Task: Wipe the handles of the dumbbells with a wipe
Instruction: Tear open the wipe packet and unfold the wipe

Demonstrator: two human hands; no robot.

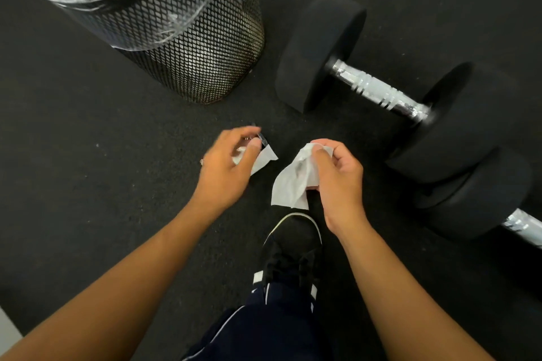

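Wipe (290, 182) pinched in right hand (337, 176) (near dumbbells (378, 88), not touching)

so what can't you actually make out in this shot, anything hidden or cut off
Head view only:
- Second dumbbell: the right edge cuts off most of its handle and its far end.
- Packet in the left hand: blurred and partly covered by the fingers, so its print is unreadable.
- Wipe: its upper part is bunched inside the right hand.
- Bin: the top edge crops its rim; contents not visible.
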